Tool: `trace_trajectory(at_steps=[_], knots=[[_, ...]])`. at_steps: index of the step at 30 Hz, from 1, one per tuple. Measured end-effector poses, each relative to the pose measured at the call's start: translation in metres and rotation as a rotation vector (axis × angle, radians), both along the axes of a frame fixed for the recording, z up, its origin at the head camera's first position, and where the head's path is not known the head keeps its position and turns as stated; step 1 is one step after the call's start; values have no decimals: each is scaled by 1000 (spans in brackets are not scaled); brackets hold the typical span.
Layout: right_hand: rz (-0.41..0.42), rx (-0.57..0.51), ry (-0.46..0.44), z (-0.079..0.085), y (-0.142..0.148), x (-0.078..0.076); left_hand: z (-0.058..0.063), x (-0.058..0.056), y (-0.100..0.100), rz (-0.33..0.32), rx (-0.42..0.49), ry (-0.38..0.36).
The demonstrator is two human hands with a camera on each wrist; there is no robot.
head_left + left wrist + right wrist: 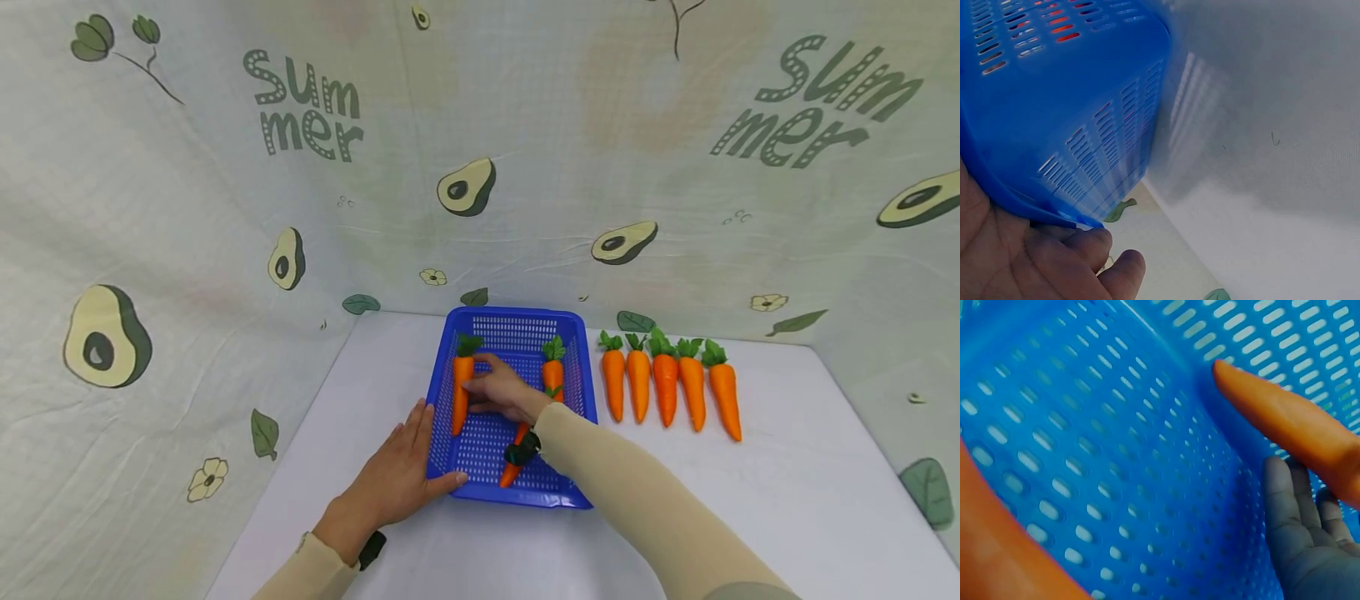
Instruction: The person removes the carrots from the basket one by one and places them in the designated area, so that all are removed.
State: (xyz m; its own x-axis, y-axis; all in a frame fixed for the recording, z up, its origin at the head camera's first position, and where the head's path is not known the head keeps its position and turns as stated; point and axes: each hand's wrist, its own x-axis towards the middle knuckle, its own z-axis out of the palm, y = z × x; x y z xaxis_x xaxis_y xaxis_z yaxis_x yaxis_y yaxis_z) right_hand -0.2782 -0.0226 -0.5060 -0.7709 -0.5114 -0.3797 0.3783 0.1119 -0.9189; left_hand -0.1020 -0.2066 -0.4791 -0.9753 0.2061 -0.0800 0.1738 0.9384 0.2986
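A blue perforated basket (513, 498) stands on the table with orange, green-topped carrots inside. My right hand (504, 390) reaches into it, its fingers against the side of the left carrot (459, 400), which lies along the left wall. In the right wrist view, fairly straight fingers (1282, 494) touch that carrot (1291, 419) without wrapping it. Another carrot (552, 373) lies on the right side; a third (510, 475) slants toward the front, partly hidden by my right wrist. My left hand (397, 467) rests on the basket's front left corner, fingers extended along the rim, thumb on the front edge.
Right of the basket, several more carrots (665, 387) lie side by side on the white table (795, 483), leaves pointing away from me. A printed cloth (540, 208) hangs behind the table and at both sides. Dark bands sit on both wrists.
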Motion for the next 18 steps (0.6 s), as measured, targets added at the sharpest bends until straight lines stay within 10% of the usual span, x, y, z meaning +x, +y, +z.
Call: trace_trajectory(at_steps=[18], knots=[[4,-22,145,14,4,8,1,0,1,-1,2,-7]])
